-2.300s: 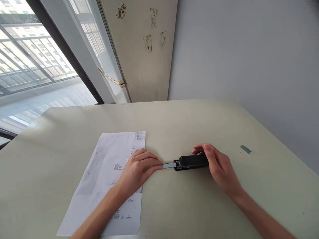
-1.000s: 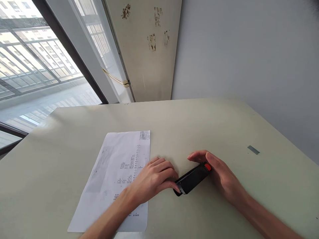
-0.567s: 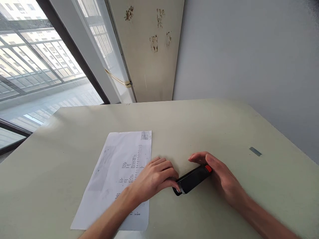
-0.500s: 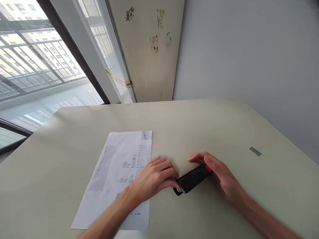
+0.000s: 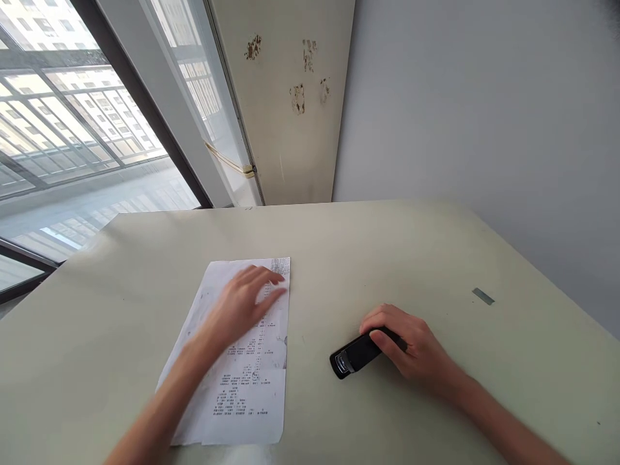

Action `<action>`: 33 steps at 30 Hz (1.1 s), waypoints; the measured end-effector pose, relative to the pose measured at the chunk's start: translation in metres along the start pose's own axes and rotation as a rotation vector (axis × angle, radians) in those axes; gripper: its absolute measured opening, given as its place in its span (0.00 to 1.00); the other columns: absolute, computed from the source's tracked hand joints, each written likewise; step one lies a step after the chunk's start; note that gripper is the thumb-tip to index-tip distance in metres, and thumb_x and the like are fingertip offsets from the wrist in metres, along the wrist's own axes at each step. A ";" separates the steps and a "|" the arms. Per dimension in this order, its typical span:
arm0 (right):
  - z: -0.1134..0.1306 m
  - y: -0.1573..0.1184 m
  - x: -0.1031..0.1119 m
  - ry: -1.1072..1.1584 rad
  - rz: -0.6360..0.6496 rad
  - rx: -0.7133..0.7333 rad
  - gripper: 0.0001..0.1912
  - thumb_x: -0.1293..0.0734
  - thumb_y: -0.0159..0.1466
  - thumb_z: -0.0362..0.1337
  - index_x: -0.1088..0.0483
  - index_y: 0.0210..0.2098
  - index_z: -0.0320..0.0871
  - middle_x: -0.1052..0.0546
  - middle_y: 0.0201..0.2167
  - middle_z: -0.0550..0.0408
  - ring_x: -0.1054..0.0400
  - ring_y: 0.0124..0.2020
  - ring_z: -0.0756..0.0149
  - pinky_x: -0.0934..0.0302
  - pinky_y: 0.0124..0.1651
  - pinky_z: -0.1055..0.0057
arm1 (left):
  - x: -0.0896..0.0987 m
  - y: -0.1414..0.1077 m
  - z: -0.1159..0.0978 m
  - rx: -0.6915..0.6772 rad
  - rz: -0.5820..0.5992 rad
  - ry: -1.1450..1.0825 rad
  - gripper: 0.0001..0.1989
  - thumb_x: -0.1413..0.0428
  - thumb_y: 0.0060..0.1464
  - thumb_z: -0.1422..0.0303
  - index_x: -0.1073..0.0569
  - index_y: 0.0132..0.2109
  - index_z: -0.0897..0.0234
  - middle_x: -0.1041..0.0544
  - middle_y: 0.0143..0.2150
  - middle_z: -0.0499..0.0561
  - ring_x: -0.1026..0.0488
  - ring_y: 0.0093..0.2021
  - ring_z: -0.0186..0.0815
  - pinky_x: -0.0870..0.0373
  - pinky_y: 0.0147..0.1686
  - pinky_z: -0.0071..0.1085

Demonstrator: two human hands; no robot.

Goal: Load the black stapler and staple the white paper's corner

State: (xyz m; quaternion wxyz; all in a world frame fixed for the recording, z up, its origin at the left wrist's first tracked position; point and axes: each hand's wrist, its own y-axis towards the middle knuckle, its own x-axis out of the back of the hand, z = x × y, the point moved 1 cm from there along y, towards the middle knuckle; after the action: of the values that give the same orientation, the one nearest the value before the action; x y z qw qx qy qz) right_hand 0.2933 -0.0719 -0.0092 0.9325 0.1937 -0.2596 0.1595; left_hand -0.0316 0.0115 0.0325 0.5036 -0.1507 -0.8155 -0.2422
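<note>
My right hand [image 5: 404, 339] is closed around the rear half of a black stapler [image 5: 361, 353], with the thumb along its side. The stapler lies slantwise on the table, its silver-marked front end pointing to the lower left. Over the printed paper sheets [image 5: 247, 394], my left hand [image 5: 245, 300] is stretched out near their upper right corner. Its thumb and fingers are apart with nothing between them, slightly blurred. Whether the left hand touches the paper I cannot tell. At the lower left, the sheets' edges lie slightly offset.
The pale table [image 5: 368, 252] reaches back to a scuffed cream cabinet [image 5: 290, 148] and a grey wall [image 5: 460, 110]. A short grey strip [image 5: 483, 296] lies at the right. Dark-framed window glass [image 5: 62, 123] stands at the left.
My left hand has left the stapler's front end and moved left and up over the paper. My right hand has closed over the rear of the stapler, covering its red part.
</note>
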 end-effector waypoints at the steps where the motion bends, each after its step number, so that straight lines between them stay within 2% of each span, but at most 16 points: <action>1: 0.000 0.000 0.000 -0.016 0.005 0.037 0.10 0.41 0.77 0.42 0.29 0.44 0.50 0.22 0.39 0.55 0.28 0.41 0.62 0.36 0.44 0.66 | 0.005 0.003 0.014 0.061 -0.018 0.052 0.17 0.48 0.70 0.52 0.23 0.51 0.56 0.19 0.50 0.53 0.25 0.54 0.47 0.30 0.55 0.46; 3: 0.001 0.000 0.001 -0.052 0.024 0.105 0.10 0.38 0.76 0.47 0.30 0.46 0.49 0.22 0.38 0.54 0.29 0.40 0.60 0.36 0.43 0.64 | 0.012 0.007 0.043 0.156 -0.048 0.138 0.21 0.50 0.69 0.48 0.24 0.52 0.57 0.19 0.49 0.55 0.27 0.55 0.51 0.30 0.55 0.50; 6: 0.005 0.000 0.001 -0.103 0.054 0.157 0.17 0.31 0.70 0.53 0.30 0.47 0.48 0.22 0.38 0.53 0.30 0.38 0.59 0.37 0.41 0.63 | 0.015 0.012 0.078 0.244 -0.091 0.214 0.23 0.52 0.67 0.48 0.26 0.53 0.60 0.24 0.54 0.60 0.33 0.60 0.55 0.34 0.59 0.55; 8: 0.007 0.001 0.001 -0.132 0.055 0.164 0.17 0.28 0.68 0.51 0.30 0.47 0.48 0.22 0.37 0.53 0.30 0.37 0.59 0.37 0.40 0.63 | 0.013 0.012 0.090 0.282 -0.097 0.224 0.22 0.52 0.66 0.47 0.28 0.49 0.61 0.26 0.54 0.61 0.34 0.59 0.56 0.35 0.59 0.56; 10: 0.009 0.003 0.001 -0.154 0.049 0.162 0.14 0.28 0.68 0.48 0.30 0.46 0.48 0.22 0.37 0.54 0.30 0.36 0.60 0.38 0.39 0.64 | 0.008 0.010 0.091 0.295 -0.107 0.226 0.22 0.54 0.66 0.47 0.29 0.45 0.61 0.27 0.52 0.61 0.33 0.57 0.55 0.35 0.58 0.55; 14: 0.009 0.004 0.000 -0.165 0.040 0.153 0.12 0.28 0.69 0.46 0.30 0.45 0.47 0.22 0.36 0.54 0.31 0.36 0.61 0.38 0.39 0.64 | -0.003 0.001 0.075 0.296 -0.136 0.222 0.20 0.56 0.69 0.48 0.34 0.41 0.59 0.26 0.45 0.58 0.30 0.50 0.51 0.35 0.57 0.52; 18: 0.006 0.003 -0.001 -0.167 0.037 0.147 0.13 0.27 0.68 0.47 0.30 0.46 0.48 0.22 0.37 0.54 0.30 0.37 0.61 0.37 0.40 0.64 | -0.008 -0.012 0.052 0.293 -0.109 0.172 0.18 0.56 0.70 0.49 0.35 0.43 0.59 0.23 0.41 0.55 0.26 0.43 0.48 0.35 0.56 0.50; 28: 0.009 0.004 0.000 -0.170 0.025 0.146 0.12 0.29 0.70 0.47 0.29 0.45 0.47 0.21 0.37 0.53 0.30 0.37 0.61 0.37 0.40 0.64 | -0.019 -0.042 -0.016 0.245 -0.029 0.025 0.17 0.54 0.71 0.51 0.30 0.48 0.58 0.21 0.45 0.54 0.26 0.49 0.47 0.33 0.55 0.48; 33: 0.009 0.004 -0.001 -0.216 0.006 0.151 0.11 0.29 0.70 0.47 0.29 0.44 0.47 0.21 0.37 0.52 0.29 0.37 0.60 0.36 0.40 0.63 | -0.024 -0.052 -0.030 0.257 -0.040 -0.001 0.16 0.54 0.71 0.53 0.29 0.45 0.57 0.21 0.42 0.53 0.26 0.46 0.46 0.33 0.55 0.49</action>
State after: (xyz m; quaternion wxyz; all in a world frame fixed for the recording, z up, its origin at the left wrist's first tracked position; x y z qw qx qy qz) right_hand 0.2876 -0.0727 -0.0017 0.8814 0.2788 -0.3462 0.1595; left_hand -0.0244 -0.0484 0.0100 0.5136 -0.0687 -0.8428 -0.1455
